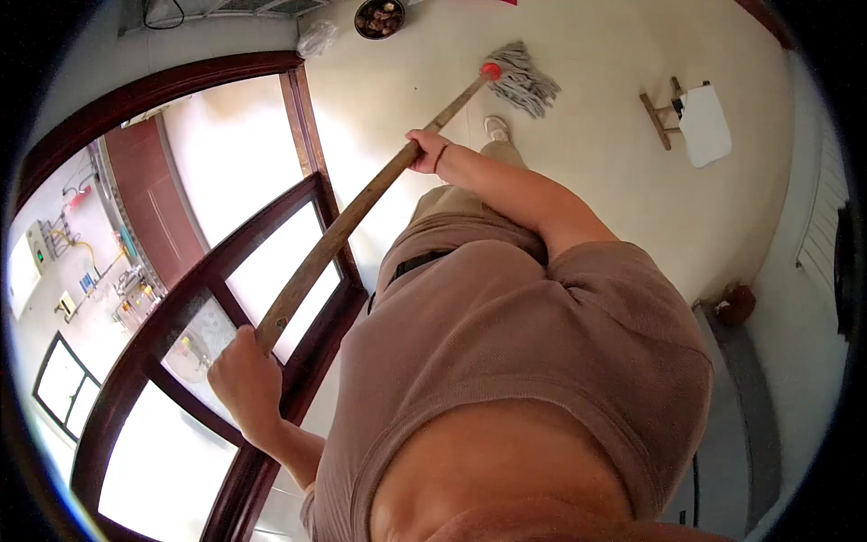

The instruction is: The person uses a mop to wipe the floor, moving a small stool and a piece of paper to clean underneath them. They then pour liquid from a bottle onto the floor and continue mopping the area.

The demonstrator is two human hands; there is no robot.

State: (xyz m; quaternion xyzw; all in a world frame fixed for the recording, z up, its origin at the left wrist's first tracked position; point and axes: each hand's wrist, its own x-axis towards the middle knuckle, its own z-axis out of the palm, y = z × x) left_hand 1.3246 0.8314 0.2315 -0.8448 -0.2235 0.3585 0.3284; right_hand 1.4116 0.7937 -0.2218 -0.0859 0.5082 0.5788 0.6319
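A string mop with a long wooden handle (339,230) runs diagonally across the view. My left hand (246,379) is closed round the handle's upper end, beside the dark wooden door frame. Farther down the shaft, my right hand (428,152) wraps round it, with a thin band on the wrist. A red collar (490,71) joins the handle to the grey mop head (524,79), whose strands lie spread on the pale floor. One shoe (497,129) shows just behind the mop head.
A small wooden stool with a white top (705,126) stands to the right. At the top are a dark bowl (379,18) of brown lumps and a clear plastic bag (317,39). A glazed door (298,199) with dark wood stands at the left. A reddish-brown round object (736,305) sits by the right wall.
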